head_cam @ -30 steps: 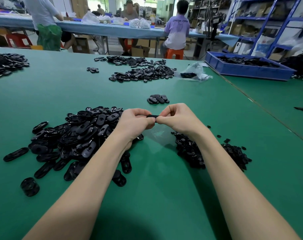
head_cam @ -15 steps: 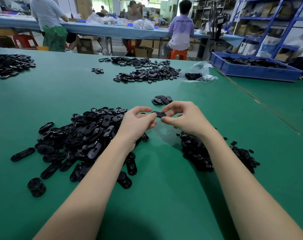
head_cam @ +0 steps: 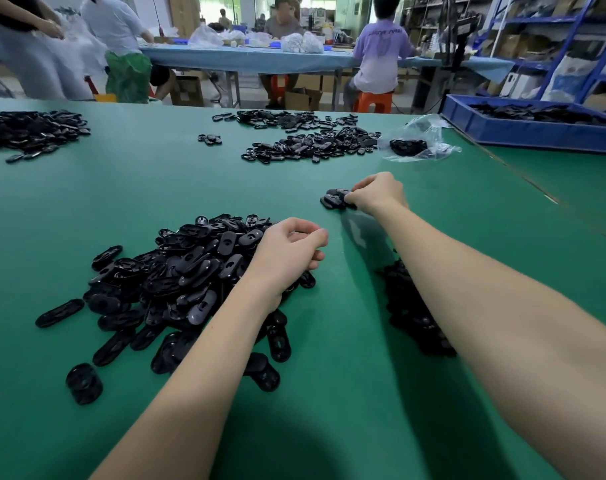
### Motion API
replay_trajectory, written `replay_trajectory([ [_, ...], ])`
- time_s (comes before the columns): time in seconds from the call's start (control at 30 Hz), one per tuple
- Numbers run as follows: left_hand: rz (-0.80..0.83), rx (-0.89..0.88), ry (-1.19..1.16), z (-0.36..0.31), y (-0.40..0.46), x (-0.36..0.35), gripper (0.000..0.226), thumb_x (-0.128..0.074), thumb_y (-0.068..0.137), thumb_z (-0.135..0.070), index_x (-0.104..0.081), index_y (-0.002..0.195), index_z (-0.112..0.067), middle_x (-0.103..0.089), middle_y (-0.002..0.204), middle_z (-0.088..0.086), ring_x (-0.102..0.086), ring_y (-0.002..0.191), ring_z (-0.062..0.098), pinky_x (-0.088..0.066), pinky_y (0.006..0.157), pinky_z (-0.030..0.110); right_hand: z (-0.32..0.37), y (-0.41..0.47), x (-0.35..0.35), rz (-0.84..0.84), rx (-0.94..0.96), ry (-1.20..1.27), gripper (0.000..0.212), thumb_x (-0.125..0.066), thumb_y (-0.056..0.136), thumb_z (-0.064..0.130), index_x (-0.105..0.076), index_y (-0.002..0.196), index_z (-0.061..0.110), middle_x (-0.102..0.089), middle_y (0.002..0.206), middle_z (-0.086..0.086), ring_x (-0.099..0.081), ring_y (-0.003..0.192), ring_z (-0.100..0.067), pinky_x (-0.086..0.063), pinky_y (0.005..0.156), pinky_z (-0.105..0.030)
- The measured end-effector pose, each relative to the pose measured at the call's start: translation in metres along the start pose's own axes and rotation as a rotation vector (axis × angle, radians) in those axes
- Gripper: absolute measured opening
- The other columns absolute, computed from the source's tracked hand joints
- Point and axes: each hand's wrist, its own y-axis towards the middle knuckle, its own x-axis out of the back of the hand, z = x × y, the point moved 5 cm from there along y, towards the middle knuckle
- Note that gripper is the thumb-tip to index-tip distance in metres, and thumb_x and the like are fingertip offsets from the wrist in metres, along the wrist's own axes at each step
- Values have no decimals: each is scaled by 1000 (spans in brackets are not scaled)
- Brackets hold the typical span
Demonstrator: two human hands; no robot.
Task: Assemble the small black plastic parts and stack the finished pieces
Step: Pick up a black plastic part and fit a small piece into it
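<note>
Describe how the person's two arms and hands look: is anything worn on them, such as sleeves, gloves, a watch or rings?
Both forearms are bare as far as the picture shows; no sleeve reaches into view. The left hand and the right hand wear no gloves. No watch, bracelet or ring shows on either wrist or on the visible fingers. No markings show.

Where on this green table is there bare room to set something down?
Bare green mat stretches between the big near pile and the far piles. Another free strip lies between the two forearms, beside the small dark heap. It is crowded around the left hand at the big pile, and where the right hand meets the finished stack.
</note>
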Motion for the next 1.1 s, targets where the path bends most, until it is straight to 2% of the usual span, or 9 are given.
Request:
replay_trajectory([
  [0.17,4,0,0,-2,-1,0,8,-67,92,-18,-66,98,-13,-73,86,0,-66,68,9,-59,75,28,0,-1,-3,-15,53,-43,20,-76,84,30,-74,103,28,-72,112,3,-65,107,-20,-50,81,-28],
  [0.33,13,-11,-8,-7,-3,-2,4,-66,94,-17,-66,95,-13,-74,84,0,-65,67,10,-57,68,23,5,-32,15,109,166,-33,4,-76,82,32,-74,83,29,-73,95,3,-67,91,-18,-58,84,-33],
  [0.43,13,-38,23,-13,-3,-2,4,-66,94,-19,-65,94,-15,-74,81,-3,-66,65,8,-56,64,22,9,-69,22,299,270,-122,4,-75,83,28,-78,83,26,-76,81,5,-60,55,-1,-49,53,-13],
  [0.5,-11,-88,91,-17,-3,0,9,-62,98,-26,-63,97,-17,-74,79,-5,-66,65,9,-56,66,27,8,-95,18,442,340,-223,4,-77,85,29,-79,86,26,-78,81,7,-53,45,3,-41,46,-8],
  [0.63,-46,-221,329,-24,-3,6,21,-52,101,-41,-64,101,-23,-74,77,-7,-68,65,9,-57,77,34,1,-133,8,524,410,-253,13,-84,79,36,-78,90,33,-74,81,15,-58,57,5,-47,57,-11],
  [0.73,-8,-228,359,-24,-6,7,27,-47,103,-42,-63,95,-22,-72,76,-7,-67,62,8,-58,79,39,-2,-145,0,496,437,-297,28,-85,74,49,-75,98,41,-73,87,19,-61,69,6,-50,70,-22],
  [0.83,-5,-237,387,-25,-7,5,29,-47,103,-41,-63,95,-19,-71,78,-7,-65,62,7,-59,79,41,-1,-147,-4,451,486,-339,33,-84,73,58,-75,103,44,-72,92,20,-60,76,8,-46,70,-23],
  [1.0,-3,-245,471,-26,-11,5,23,-52,101,-39,-64,96,-21,-74,81,-7,-70,75,12,-57,82,37,2,-144,2,406,541,-339,7,-74,88,41,-78,94,41,-75,97,17,-60,77,-4,-49,80,-25],
  [1.1,-8,-272,560,-29,-14,5,13,-57,98,-35,-67,97,-26,-74,83,-7,-69,83,15,-53,83,32,1,-135,22,436,526,-276,9,-72,92,33,-80,93,37,-77,93,13,-64,80,-2,-47,73,-9],
])
